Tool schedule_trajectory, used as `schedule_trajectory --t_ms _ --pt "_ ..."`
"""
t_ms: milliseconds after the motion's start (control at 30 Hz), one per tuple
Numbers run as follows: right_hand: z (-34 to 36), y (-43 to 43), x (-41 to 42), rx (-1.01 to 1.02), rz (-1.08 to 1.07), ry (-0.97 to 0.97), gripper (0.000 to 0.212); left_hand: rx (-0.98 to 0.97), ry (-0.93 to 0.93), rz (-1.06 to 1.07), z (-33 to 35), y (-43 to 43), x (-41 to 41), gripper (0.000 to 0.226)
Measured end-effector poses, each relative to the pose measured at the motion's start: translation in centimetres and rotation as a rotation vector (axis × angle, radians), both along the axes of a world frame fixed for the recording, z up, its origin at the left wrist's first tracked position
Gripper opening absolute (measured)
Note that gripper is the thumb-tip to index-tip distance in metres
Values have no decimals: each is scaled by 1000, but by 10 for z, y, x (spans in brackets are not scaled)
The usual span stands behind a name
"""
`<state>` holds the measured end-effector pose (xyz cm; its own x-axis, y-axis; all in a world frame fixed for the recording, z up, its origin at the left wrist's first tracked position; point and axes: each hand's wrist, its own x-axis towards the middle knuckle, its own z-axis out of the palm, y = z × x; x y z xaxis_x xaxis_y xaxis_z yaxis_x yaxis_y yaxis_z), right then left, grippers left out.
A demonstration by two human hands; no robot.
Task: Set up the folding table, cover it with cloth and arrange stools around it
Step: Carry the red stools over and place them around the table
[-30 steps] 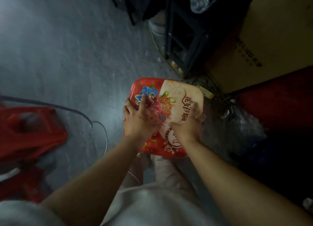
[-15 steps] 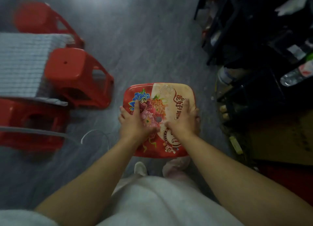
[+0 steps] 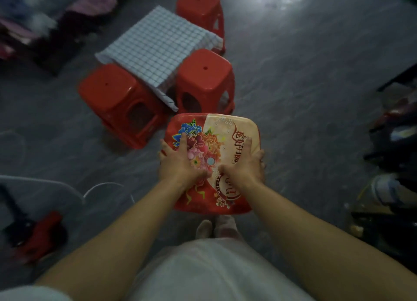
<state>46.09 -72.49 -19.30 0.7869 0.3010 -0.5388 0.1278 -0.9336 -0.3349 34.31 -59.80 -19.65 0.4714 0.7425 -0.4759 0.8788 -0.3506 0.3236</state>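
Note:
I hold a red stool with a flower-printed seat (image 3: pixel 228 129) in front of my body, above the grey floor. My left hand (image 3: pixel 180 163) grips its left side and my right hand (image 3: pixel 244 165) grips its right side, thumbs on the seat top. Ahead stands the low folding table under a blue-and-white checked cloth (image 3: pixel 158 43). Three plain red stools surround it: one at the near left (image 3: pixel 112 90), one at the near right (image 3: pixel 204 75), one at the far side (image 3: pixel 198 7). The near-right stool sits just beyond the stool I hold.
Dark clutter and bottles (image 3: pixel 394 165) line the right side. A pile of clothes (image 3: pixel 45 14) lies at the far left. A white cable (image 3: pixel 101 185) and a red object (image 3: pixel 42 235) lie on the floor at the near left. My feet (image 3: pixel 214 228) show below the stool.
The view has swung left and the table with its stools has come to the centre ahead. Both hands keep the same grip on the printed stool.

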Motion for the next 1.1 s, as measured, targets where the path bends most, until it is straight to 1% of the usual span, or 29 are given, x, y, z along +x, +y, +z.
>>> schedule_trajectory --t_ms 133,267,500,767,933,1100 --pt "-11 47 0 9 131 49 121 -8 58 125 2 32 -15 143" --pt "-16 95 -5 17 270 80 122 -2 100 267 6 63 -29 146" --pt "-12 176 -40 18 525 123 120 -7 151 517 10 111 -82 146" --pt "-12 292 -130 -10 752 89 121 -53 136 720 -1 187 -183 147" --pt "-4 377 -211 -36 838 51 120 -83 110 804 0 253 -267 146" --pt "13 451 -269 -14 875 33 118 -46 110 829 17 322 -326 145"
